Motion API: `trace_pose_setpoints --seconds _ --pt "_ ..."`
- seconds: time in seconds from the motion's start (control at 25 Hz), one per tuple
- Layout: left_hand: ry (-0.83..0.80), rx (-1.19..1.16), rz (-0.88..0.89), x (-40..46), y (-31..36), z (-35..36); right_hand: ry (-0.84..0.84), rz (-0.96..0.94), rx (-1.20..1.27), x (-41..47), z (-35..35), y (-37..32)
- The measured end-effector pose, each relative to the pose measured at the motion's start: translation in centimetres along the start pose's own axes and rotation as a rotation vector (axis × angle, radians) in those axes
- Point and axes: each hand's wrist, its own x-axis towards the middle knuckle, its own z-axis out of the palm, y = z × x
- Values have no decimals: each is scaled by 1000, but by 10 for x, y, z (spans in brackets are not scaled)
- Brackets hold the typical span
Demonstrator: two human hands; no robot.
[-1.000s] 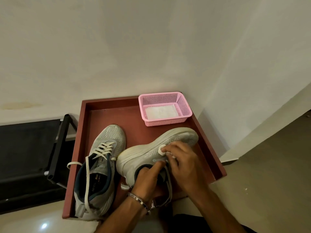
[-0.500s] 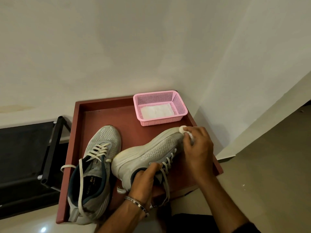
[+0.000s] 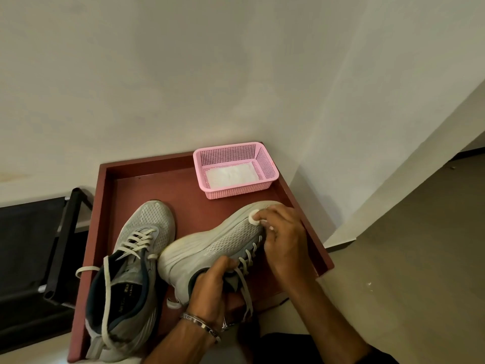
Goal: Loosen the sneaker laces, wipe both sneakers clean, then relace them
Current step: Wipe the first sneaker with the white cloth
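on the red tray [image 3: 110,232], the left hand [image 3: 210,287] grips the tilted right sneaker [image 3: 207,248] at its collar; right hand [image 3: 283,237] fingers pinch a white pad [image 3: 253,216] against its toe. other sneaker [image 3: 131,274] stands left.

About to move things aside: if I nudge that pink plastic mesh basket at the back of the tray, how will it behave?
The pink plastic mesh basket probably slides easily: thin perforated walls and only a flat white pad inside suggest it is light. Its low, wide shape makes tipping unlikely. It sits against the far right corner of the red-brown wooden tray, so the rim would likely stop it.
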Motion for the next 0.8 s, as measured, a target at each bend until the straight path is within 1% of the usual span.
trace_pose_setpoints --seconds 0.04,0.12,0.16,0.2,0.28,0.32,0.36,0.44,0.48,0.52,0.6,0.64,0.72,0.76,0.8 --pt "-2 -26 -8 0 1 0 23 25 10 4 -1 5" --pt "-11 -19 -13 0 1 0 147 222 21 14 -8 15" --pt "-7 -15 -8 -1 1 0 159 285 25 15 -8 15" --pt "-14 -12 -9 -2 2 1 117 269 31 12 -6 12" --pt "-14 -14 -7 -3 3 3 0 105 40 2 1 4" --pt "-8 -19 1 -2 3 4 -12 72 50 2 3 5" --pt "-4 -19 10 -2 2 4 23 121 64 6 2 10" --pt "2 -5 27 -2 0 2 140 299 98 14 -3 19" --pt "10 -5 39 -2 0 1 142 322 103 14 -3 19" --pt "16 -5 48 -1 0 1 101 275 92 11 -2 16" --pt "35 -21 45 -1 3 3 19 123 90 4 2 10" --pt "36 -12 41 -2 3 4 34 131 107 6 1 13" --pt "41 9 43 -2 2 4 129 280 150 13 -3 18" --pt "27 12 49 -3 2 5 142 303 154 12 -3 18" --pt "22 8 49 -4 3 5 116 247 143 9 -2 14"
